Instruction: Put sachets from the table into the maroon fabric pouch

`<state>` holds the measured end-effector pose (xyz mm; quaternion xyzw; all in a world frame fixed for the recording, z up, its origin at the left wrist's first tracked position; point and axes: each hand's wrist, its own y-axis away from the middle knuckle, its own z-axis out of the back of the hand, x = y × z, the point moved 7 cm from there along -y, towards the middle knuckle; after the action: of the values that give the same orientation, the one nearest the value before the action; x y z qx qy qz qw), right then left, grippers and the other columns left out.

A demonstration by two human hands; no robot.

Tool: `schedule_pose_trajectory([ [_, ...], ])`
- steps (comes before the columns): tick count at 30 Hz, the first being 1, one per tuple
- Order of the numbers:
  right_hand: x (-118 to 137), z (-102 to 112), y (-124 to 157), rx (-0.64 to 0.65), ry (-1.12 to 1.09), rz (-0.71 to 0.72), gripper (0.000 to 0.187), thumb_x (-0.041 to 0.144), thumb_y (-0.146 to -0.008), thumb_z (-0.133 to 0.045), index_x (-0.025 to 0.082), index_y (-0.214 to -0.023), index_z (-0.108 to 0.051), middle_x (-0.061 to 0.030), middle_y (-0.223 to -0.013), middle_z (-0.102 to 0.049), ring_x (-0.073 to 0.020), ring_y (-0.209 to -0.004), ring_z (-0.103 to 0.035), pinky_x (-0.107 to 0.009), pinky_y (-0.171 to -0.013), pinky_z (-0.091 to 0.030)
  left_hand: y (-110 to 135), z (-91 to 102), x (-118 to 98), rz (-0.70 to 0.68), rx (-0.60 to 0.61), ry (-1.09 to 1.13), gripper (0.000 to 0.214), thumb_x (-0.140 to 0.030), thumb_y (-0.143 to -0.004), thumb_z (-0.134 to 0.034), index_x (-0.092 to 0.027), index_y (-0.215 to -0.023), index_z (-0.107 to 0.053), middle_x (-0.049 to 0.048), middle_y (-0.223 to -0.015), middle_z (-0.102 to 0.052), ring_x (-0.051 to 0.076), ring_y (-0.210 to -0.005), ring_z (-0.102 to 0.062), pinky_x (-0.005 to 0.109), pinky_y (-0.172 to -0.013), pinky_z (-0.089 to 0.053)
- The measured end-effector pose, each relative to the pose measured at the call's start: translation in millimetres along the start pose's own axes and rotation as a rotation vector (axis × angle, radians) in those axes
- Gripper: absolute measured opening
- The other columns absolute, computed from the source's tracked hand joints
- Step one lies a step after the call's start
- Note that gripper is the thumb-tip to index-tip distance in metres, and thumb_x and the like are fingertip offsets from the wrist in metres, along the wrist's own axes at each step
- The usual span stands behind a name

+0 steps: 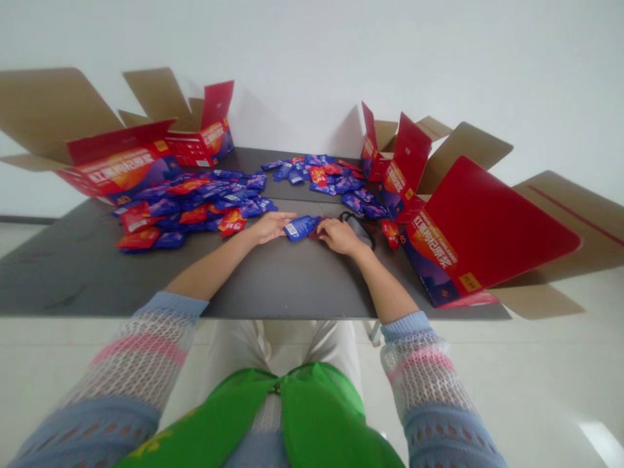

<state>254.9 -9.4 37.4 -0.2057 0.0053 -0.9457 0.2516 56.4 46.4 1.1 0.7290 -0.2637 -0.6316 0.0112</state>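
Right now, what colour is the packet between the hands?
The packet is mainly blue with a white patch; head view shows it best.

Even, diffuse light brightens a pale wall (302, 65), where faint shadows pool beside the open cartons (502, 227), while a patch of glare whitens the floor (560, 403) at lower right. Wide-angle distortion stretches the outermost cartons toward the frame edges; slight haze softens small lettering on the packets (303, 227).

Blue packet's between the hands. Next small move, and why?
I'd probably firm the grip of the right hand before moving the blue packet: those curled fingers are at one end, the left hand is at the white-labelled end, and how securely either holds is unclear.
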Motion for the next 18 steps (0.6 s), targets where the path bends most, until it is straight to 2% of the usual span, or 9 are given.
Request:
schedule_pose_trajectory([
  [4, -23.0, 15.9, 11.4, -0.112, -0.013, -0.077, 0.02, 0.023, -0.097, -0.053, 0.017, -0.113, -0.064, -0.0136, -0.122, -0.067, -0.0269, -0.116, -0.057, -0.038, -0.092, -0.042, 0.2, -0.6, -2.2, -0.011, 0.04, 0.03, 0.035, 0.0, -0.088, -0.056, -0.003, -0.12, -0.07, 0.0221, -0.116, -0.074, 0.02, -0.092, -0.074, 0.038, -0.093, -0.056],
  [9, -31.8, 53.8, 21.3, -0.46, -0.093, -0.082, 0.034, 0.033, -0.104, -0.04, 0.019, -0.122, -0.065, -0.0141, -0.122, -0.065, -0.0257, -0.117, -0.058, -0.037, -0.098, -0.044, -1.8, 2.1, 0.2, -0.03, 0.041, 0.028, 0.034, 0.0, -0.087, -0.058, -0.003, -0.118, -0.071, 0.0222, -0.115, -0.075, 0.021, -0.094, -0.075, 0.039, -0.096, -0.056],
  [11, -27.8, 56.8, 21.9, -0.557, -0.137, -0.067, 0.04, 0.037, -0.106, -0.035, 0.02, -0.127, -0.065, -0.0132, -0.121, -0.065, -0.0245, -0.116, -0.058, -0.035, -0.1, -0.044, -3.3, 2.4, 2.2, -0.039, 0.046, 0.024, 0.034, -0.001, -0.087, -0.058, -0.004, -0.119, -0.071, 0.0214, -0.116, -0.074, 0.021, -0.095, -0.075, 0.04, -0.098, -0.055],
  [14, -7.6, 38.3, 14.9, -0.525, -0.217, 0.013, 0.04, 0.039, -0.106, -0.037, 0.02, -0.126, -0.066, -0.0117, -0.117, -0.067, -0.0238, -0.114, -0.06, -0.035, -0.1, -0.045, -5.1, 2.5, 5.2, -0.045, 0.065, 0.022, 0.036, -0.002, -0.088, -0.059, -0.004, -0.123, -0.07, 0.02, -0.116, -0.075, 0.021, -0.097, -0.074, 0.041, -0.1, -0.053],
  [16, 14.1, 17.2, 8.0, -0.414, -0.244, 0.075, 0.036, 0.037, -0.105, -0.041, 0.02, -0.124, -0.067, -0.0109, -0.116, -0.067, -0.0228, -0.112, -0.06, -0.034, -0.099, -0.046, -5.8, 3.1, 6.5, -0.044, 0.086, 0.026, 0.037, -0.005, -0.089, -0.061, -0.005, -0.125, -0.069, 0.0191, -0.114, -0.076, 0.021, -0.097, -0.074, 0.042, -0.101, -0.053],
  [18, 41.3, -4.8, 2.3, -0.249, -0.198, 0.153, 0.031, 0.034, -0.103, -0.048, 0.021, -0.123, -0.068, -0.01, -0.12, -0.067, -0.0229, -0.115, -0.058, -0.036, -0.099, -0.044, -6.1, 4.0, 6.9, -0.046, 0.113, 0.032, 0.039, -0.008, -0.089, -0.065, -0.005, -0.128, -0.067, 0.018, -0.113, -0.076, 0.021, -0.096, -0.074, 0.041, -0.101, -0.052],
])
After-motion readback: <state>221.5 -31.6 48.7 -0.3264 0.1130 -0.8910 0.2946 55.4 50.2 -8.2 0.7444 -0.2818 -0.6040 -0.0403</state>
